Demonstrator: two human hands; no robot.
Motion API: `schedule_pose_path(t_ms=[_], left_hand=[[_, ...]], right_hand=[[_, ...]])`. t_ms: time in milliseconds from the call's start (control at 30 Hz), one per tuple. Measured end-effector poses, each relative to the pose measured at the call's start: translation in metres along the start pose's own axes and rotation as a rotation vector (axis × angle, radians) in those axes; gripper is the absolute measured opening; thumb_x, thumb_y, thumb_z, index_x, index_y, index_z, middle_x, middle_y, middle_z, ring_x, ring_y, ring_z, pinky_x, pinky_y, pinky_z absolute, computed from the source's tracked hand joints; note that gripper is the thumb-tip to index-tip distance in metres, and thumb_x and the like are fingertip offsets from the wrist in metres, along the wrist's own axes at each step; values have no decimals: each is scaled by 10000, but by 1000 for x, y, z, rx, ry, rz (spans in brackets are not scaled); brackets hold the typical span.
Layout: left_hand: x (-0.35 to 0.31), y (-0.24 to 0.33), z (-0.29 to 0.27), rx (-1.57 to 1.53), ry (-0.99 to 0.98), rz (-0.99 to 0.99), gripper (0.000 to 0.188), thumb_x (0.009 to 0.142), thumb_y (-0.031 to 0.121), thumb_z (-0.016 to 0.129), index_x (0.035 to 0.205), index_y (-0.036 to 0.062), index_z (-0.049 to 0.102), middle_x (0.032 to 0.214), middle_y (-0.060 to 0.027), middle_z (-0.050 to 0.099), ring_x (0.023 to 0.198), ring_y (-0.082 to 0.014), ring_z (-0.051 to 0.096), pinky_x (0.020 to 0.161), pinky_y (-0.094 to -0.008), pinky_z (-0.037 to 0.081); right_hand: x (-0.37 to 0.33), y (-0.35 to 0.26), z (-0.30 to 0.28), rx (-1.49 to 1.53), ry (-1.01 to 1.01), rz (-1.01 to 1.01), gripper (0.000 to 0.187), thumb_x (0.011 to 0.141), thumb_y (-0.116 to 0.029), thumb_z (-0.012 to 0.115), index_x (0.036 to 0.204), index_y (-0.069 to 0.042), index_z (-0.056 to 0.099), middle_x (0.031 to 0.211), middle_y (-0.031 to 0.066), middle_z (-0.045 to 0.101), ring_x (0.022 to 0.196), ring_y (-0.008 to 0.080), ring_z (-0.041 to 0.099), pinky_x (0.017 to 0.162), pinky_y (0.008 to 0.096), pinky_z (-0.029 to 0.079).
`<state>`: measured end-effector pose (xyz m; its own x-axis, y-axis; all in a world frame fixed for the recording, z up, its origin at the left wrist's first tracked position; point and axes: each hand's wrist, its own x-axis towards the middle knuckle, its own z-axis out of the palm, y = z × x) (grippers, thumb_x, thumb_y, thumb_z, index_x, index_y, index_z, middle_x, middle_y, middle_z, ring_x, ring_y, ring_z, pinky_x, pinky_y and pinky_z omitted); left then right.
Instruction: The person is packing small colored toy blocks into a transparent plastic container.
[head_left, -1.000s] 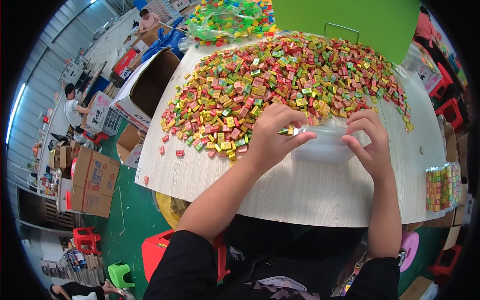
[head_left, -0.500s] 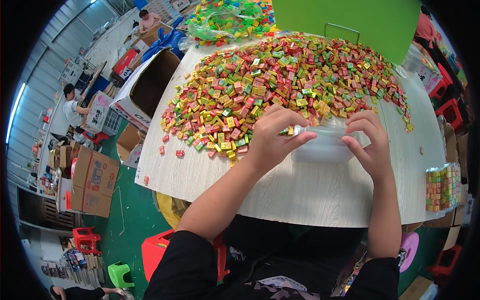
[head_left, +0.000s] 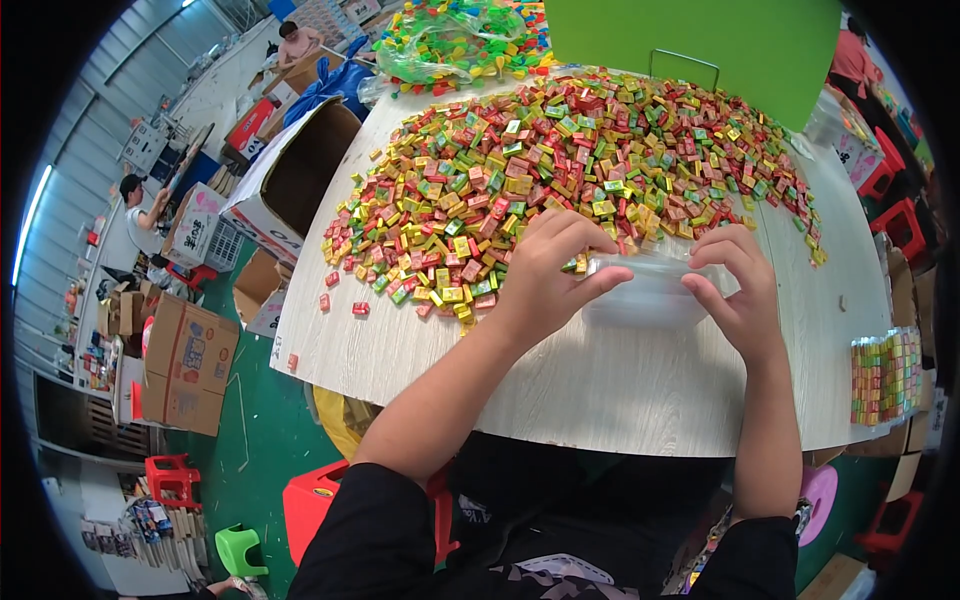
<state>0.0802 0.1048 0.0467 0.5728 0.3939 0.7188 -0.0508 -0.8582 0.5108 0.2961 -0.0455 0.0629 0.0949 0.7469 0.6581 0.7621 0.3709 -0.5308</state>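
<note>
A clear plastic box [head_left: 645,300] stands on the near part of the pale wood-grain table [head_left: 590,400]. My left hand [head_left: 560,268] grips its left end, with the thumb and forefinger curled at the rim. At the right end my right hand [head_left: 738,285] holds the rim in the same way, thumb below the forefinger. What lies inside the box is hard to make out through the hazy plastic. Just beyond it spreads a large heap of small wrapped candies [head_left: 560,150] in red, yellow, green and orange; its near edge reaches my left fingers.
Behind the heap are a bag of colourful plastic pieces [head_left: 450,45] and a green panel [head_left: 690,50] with a wire handle. A stack of packed candies [head_left: 886,375] sits at the right edge. An open carton [head_left: 290,180] adjoins the table's left; a red stool [head_left: 315,505] stands below.
My hands and the box have barely moved. Across the room at left, a co-worker has raised an arm, and the person at the lower left is mostly out of view.
</note>
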Motion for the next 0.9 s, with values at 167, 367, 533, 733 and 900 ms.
schedule_pose_path(t_ms=[167, 367, 533, 733, 900], left_hand=[[0, -1, 3, 17, -30, 0, 305, 786, 289, 876, 938, 89, 701, 1002, -73, 699, 989, -283, 643, 898, -418, 485], [-1, 0, 2, 18, -143, 23, 281, 799, 240, 863, 982, 102, 700, 1019, -58, 678, 1002, -268, 627, 914, -402, 484], [-1, 0, 2, -19, -125, 17, 282, 796, 218, 867, 997, 106, 704, 1005, -53, 668, 987, -262, 618, 916, -398, 483], [1, -4, -2, -32, -98, 79, 281, 787, 193, 872, 989, 92, 707, 1008, -64, 686, 994, -264, 629, 910, -397, 484], [0, -2, -2, -133, -46, 29, 293, 789, 150, 876, 1001, 68, 691, 985, -74, 697, 939, -251, 650, 838, -373, 521]], right_hand=[[0, -1, 0, 15, -6, 8, 202, 798, -94, 838, 910, -39, 679, 967, 80, 666, 943, 254, 642, 851, 367, 509], [2, -1, -1, 26, -50, 13, 212, 787, -82, 846, 917, -36, 685, 958, 82, 664, 925, 251, 647, 834, 355, 514], [0, -1, -1, 19, -55, 11, 221, 784, -91, 852, 924, -38, 690, 956, 81, 662, 924, 253, 646, 830, 356, 515], [0, 0, -1, 17, -78, 8, 307, 751, -165, 891, 953, -47, 694, 998, 82, 661, 979, 260, 641, 874, 369, 509], [1, 2, -4, 77, -121, 19, 427, 699, -257, 927, 977, -47, 681, 1032, 79, 660, 1009, 263, 641, 905, 374, 506]])
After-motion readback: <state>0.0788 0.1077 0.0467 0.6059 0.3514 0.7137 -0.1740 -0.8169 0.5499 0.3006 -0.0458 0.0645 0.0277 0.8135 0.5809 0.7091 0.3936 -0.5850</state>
